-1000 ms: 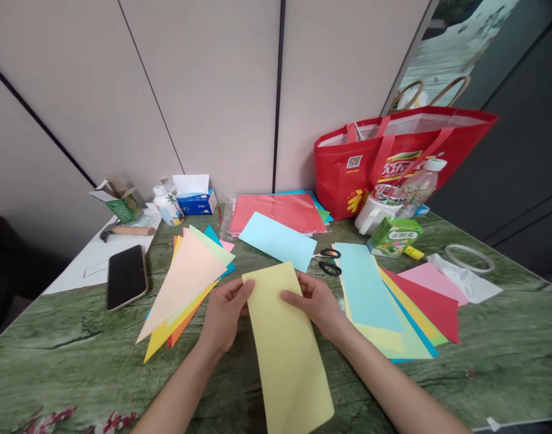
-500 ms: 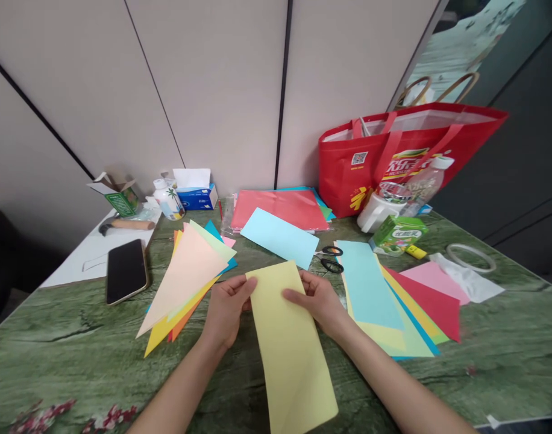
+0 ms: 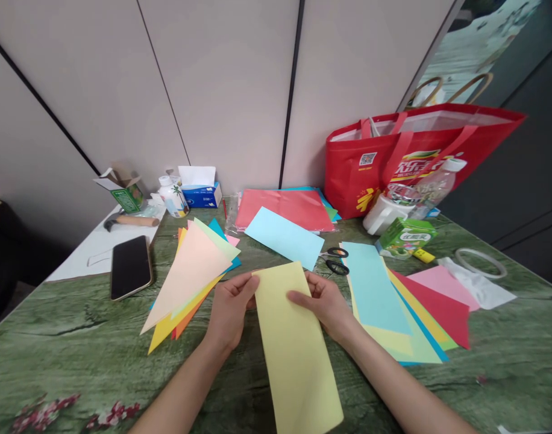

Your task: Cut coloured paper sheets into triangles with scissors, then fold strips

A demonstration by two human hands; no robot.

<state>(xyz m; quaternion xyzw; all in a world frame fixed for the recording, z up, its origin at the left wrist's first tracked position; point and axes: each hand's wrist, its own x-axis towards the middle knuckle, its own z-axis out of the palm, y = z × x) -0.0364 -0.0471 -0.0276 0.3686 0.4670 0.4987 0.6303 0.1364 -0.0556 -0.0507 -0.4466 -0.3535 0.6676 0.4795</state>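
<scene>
A long strip of pale yellow paper is held between my hands, its far end raised toward the middle of the table. My left hand pinches the far left corner, thumb on top. On the right edge, my right hand grips the strip with its thumb lying on the paper and the fingers beneath. Beyond it lie a light blue paper strip and black-handled scissors, whose blades are partly hidden under the blue strip. Coloured paper triangles fan out left of my hands; coloured paper strips fan out to the right.
A phone and a hammer lie at the left. Along the back stand a small bottle, a blue tissue box and a red bag. A white mug and a green box stand at the right.
The whole view has shifted slightly, so things appear a little further right. Both hands keep their hold on the yellow paper, with hardly any change in its position.
</scene>
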